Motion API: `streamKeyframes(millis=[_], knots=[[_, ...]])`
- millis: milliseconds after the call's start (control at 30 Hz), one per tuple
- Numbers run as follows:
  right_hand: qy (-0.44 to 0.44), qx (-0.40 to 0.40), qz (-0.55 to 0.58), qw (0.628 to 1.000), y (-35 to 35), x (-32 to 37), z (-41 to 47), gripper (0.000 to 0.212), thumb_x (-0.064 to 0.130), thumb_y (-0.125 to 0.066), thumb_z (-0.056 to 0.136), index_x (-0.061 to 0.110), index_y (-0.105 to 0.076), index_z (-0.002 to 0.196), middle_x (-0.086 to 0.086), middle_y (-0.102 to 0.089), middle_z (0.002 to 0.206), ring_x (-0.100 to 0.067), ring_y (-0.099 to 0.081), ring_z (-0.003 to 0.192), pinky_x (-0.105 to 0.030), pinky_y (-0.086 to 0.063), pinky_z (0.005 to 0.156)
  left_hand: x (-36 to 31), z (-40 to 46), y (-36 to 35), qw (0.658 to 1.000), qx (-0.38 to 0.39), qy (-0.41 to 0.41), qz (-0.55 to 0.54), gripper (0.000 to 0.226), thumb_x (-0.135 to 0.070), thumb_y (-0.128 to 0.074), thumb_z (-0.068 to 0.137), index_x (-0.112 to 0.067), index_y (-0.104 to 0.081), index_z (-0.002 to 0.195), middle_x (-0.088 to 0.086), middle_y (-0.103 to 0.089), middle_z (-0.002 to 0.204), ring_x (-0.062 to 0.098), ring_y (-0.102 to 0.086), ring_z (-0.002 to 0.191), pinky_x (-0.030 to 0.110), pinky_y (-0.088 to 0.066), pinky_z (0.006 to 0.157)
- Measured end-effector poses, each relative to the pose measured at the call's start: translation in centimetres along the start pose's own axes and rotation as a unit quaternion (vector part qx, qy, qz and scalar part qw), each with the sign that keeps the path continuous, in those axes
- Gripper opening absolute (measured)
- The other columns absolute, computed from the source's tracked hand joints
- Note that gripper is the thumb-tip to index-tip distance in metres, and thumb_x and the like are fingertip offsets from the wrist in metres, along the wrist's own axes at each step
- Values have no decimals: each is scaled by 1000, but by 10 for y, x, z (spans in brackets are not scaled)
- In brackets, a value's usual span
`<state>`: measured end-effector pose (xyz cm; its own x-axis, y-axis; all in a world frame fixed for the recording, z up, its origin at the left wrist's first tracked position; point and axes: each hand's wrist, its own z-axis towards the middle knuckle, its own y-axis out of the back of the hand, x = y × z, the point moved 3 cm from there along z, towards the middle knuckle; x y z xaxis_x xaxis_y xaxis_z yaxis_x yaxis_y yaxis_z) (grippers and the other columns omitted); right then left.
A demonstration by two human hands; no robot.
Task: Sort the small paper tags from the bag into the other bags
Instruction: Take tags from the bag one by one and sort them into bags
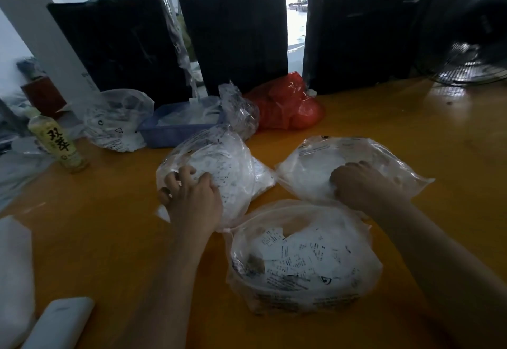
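- I see the tags (297, 252) lying in the near bag (301, 261), between my forearms and short of both hands.
- My left hand (192, 197) grips the left bag (233, 173).
- My right hand (362, 184) reaches into the right bag (356, 156); I cannot tell its grasp.

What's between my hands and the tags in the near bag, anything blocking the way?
Nothing visible blocks it. The near bag lies open-mouthed with its paper tags exposed on top. The left hand rests on the left bag, the right hand on the right bag; only bare table lies between.
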<state>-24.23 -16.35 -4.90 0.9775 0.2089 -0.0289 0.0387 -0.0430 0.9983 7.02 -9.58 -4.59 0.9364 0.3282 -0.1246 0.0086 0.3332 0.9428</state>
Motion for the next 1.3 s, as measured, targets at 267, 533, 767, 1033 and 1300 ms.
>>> streamKeyframes(millis=[267,533,767,1033,1300], knots=[[-23,-46,28,998,22,3,-8,21,2,-58,90,13,-76,92,-4,-73,92,-20,-69,84,-35,-61,78,-5,5,1,995,53,-36,-75,52,-38,-22,111,-29,-37,160,-7,-35,167,25,-22,155,55,-17,119],[-7,-60,114,992,55,1,-16,36,21,-53,98,6,-62,67,-10,-67,74,-28,-63,62,-43,-59,65,-26,-10,37,937,-179,-107,-279,34,-25,-43,104,-15,-73,116,2,-70,127,15,-50,127,43,-37,109],[56,-10,429,902,75,21,-40,14,33,-66,97,27,-73,86,14,-75,78,-7,-64,63,-29,-51,63,-70,-38,44,862,56,-110,-491,31,-53,-57,101,-35,-66,125,-24,-68,111,-10,-60,103,8,-48,79],[158,-3,400,903,80,55,-58,17,34,-66,97,26,-74,84,21,-68,62,3,-54,47,-10,-39,46,-87,-54,37,647,209,73,-730,26,-34,-69,97,-16,-78,113,2,-78,115,18,-73,107,27,-58,75],[147,-41,429,890,72,55,-47,13,32,-65,97,29,-71,86,18,-74,80,-1,-66,64,-17,-45,58,-80,-49,38,610,213,97,-757,11,-16,-75,92,-23,-78,99,4,-80,109,15,-74,95,26,-55,72]])
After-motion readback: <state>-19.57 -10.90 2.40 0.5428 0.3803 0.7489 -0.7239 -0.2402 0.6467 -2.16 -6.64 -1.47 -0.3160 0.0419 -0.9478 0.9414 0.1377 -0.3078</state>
